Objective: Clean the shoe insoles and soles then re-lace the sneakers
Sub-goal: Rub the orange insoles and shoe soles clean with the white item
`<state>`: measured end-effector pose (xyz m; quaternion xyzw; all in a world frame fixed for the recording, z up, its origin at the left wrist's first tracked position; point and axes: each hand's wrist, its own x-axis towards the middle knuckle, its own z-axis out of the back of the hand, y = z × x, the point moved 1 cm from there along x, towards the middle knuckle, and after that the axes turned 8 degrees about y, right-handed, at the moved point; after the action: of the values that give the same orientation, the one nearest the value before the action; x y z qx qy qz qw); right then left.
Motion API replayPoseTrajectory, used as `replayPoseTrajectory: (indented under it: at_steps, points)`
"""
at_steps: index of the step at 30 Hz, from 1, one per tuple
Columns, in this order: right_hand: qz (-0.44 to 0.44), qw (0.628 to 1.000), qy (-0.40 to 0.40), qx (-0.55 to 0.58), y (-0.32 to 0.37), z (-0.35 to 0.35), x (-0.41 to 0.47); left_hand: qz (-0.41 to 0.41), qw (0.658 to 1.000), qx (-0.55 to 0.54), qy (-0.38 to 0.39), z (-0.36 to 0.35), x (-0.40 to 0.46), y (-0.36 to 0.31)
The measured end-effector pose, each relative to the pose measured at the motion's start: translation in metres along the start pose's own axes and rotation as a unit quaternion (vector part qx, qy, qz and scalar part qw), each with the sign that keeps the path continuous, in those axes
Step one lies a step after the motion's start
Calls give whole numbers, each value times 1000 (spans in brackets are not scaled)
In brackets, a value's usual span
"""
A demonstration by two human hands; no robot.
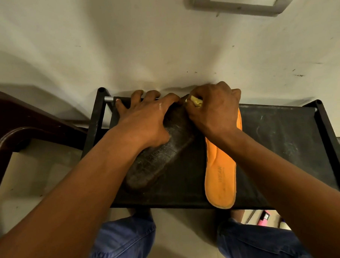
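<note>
On the black rack [282,135], toward its left half, a dark insole [157,160] lies at a slant, its heel end near the front edge and its toe end up by the back edge. The left hand [145,120] presses flat on the upper part of it, fingers spread and straight, fingertips reaching the back edge near the back-left corner post. The right hand [215,107] is curled round a yellow sponge [196,101] (only a small piece shows between the fingers) and holds it against the toe end of the dark insole, close to the back edge. Just beside, to the right, an orange insole [220,171] lies lengthwise, padded side up; its heel juts slightly past the front edge and its toe is hidden under the right hand. The two insoles are near each other but apart at the heels. The right half of the rack, out to its right corners, is bare dusty cloth. A dark chair [13,126] stands off the left edge. The wall [122,43] meets the back edge.
</note>
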<state>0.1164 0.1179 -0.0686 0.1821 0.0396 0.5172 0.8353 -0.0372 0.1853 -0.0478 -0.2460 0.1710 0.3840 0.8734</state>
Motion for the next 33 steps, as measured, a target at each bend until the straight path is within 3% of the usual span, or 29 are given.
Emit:
replayPoseTrajectory:
  at_steps: [3, 8, 14, 19, 26, 33]
  points:
    - [18, 1000, 9, -5, 2, -3, -2, 1, 1000, -2, 2, -1, 0, 1]
    - [-25, 999, -30, -14, -6, 4, 1, -3, 1000, -4, 2, -1, 0, 1]
    - [16, 1000, 5, -16, 0, -4, 0, 1, 1000, -1, 5, -1, 1, 1]
    - [-18, 1000, -22, -10, -7, 0, 4, -3, 1000, -7, 6, 0, -1, -1]
    - [27, 999, 34, -21, 1, -2, -3, 1, 1000, 11, 7, 0, 1, 0]
    - [-63, 995, 34, 63, -1, 16, -2, -23, 1000, 10, -17, 3, -4, 4]
